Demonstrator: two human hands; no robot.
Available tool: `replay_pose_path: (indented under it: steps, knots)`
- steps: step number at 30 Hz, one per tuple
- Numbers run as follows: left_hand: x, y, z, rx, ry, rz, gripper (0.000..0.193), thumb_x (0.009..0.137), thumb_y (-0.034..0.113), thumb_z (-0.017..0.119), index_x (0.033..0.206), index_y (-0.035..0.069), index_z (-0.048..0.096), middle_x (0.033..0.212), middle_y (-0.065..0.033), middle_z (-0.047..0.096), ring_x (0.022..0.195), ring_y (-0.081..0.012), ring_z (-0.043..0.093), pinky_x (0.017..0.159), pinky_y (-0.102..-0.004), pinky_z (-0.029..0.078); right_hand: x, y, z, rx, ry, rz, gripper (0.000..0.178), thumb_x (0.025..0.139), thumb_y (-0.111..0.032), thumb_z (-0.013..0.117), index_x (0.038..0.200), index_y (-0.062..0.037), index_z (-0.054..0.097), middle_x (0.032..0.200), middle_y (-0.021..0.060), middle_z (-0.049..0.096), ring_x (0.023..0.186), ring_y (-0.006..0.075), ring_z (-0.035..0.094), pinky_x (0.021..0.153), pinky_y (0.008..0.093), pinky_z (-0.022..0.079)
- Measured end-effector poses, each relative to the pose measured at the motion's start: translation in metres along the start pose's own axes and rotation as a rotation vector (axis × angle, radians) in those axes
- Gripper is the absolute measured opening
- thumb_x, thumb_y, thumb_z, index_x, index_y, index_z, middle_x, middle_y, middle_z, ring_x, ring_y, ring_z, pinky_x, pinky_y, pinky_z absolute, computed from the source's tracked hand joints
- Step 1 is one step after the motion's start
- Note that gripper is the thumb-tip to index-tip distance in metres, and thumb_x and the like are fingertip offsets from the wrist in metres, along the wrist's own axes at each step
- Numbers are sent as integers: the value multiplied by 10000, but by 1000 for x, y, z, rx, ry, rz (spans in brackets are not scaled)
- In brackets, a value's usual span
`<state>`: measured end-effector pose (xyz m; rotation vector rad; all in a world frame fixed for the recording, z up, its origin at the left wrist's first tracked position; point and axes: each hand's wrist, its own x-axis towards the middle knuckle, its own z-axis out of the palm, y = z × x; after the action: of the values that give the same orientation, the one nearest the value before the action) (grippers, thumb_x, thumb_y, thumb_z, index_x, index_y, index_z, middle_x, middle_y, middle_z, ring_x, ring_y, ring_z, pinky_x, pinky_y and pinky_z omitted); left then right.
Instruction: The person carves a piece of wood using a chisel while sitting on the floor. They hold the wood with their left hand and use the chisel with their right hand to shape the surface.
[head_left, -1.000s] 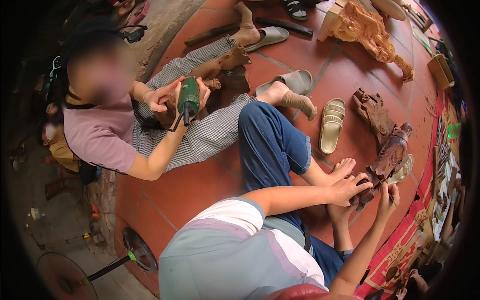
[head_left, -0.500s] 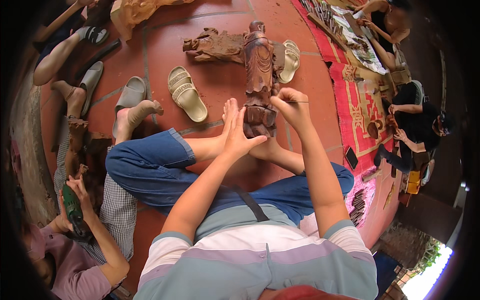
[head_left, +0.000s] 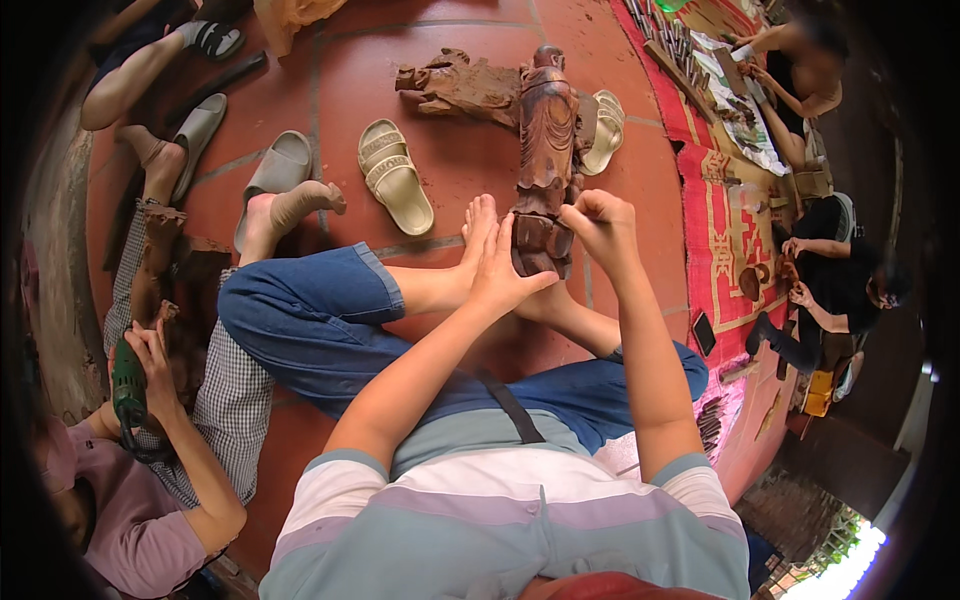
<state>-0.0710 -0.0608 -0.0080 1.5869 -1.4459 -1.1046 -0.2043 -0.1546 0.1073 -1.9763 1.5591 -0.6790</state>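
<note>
A dark brown carved wooden statue [head_left: 547, 140] of a robed figure lies along the floor in front of me, head away from me. Its blocky base [head_left: 540, 245] rests near my bare feet. My left hand [head_left: 502, 270] steadies that base, its long fingers along the left side and its thumb across the near end. At the right side of the base, my right hand [head_left: 604, 222] is closed in a pinch. The thin dark stick-like tool seen in it a moment earlier is mostly hidden by the fingers now.
A rough wooden piece [head_left: 455, 88] lies beside the statue, with beige sandals [head_left: 397, 178] around it. To my left a person holds a green power tool [head_left: 129, 385]. On the right, a red patterned mat [head_left: 705, 235] bears carving tools [head_left: 680, 60] and a phone [head_left: 704, 334]; other people sit there.
The view has shifted slightly, so the scene sits farther right. My right hand has turned at the base, and the thin tool no longer shows clearly. My left hand keeps its place.
</note>
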Motion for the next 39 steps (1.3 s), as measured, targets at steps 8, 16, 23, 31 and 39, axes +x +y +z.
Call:
replay_pose_path:
  steps: [8,16,23,31,39]
  knots:
    - [1,2,0,-34,-13,-24,1195,602,481,847,1506,86,172,1479,-294,265,1398,-422,261,1128,-479,296,1,-4,7,-1,7,-31,179,743,-109,712,668,-6,587,628,90,537,534,204,535,524,322,437]
    - [3,1,2,-47,-27,-52,1204,599,476,850,1510,106,156,1490,-285,245,1401,-412,259,1131,-476,295,14,-11,7,26,-24,-89,170,734,-97,707,656,0,592,613,97,543,529,199,543,524,314,442]
    - [3,0,1,-46,-20,-38,1206,601,480,850,1508,93,156,1496,-284,234,1408,-411,244,1134,-472,291,12,-10,-6,81,-157,72,156,745,-100,710,674,7,623,613,85,555,535,143,559,518,283,442]
    - [2,1,0,-23,-39,-49,1208,603,492,846,1510,90,157,1491,-293,241,1412,-416,234,1141,-468,277,3,-2,-5,51,-84,-35,170,764,-112,700,672,-7,602,617,93,539,528,183,535,523,311,442]
    - [3,1,0,-18,-16,-52,1194,599,472,849,1506,102,167,1484,-287,249,1401,-412,258,1133,-469,292,5,-14,-2,-96,-126,-77,152,752,-117,700,685,-24,600,686,120,573,602,286,596,562,357,479]
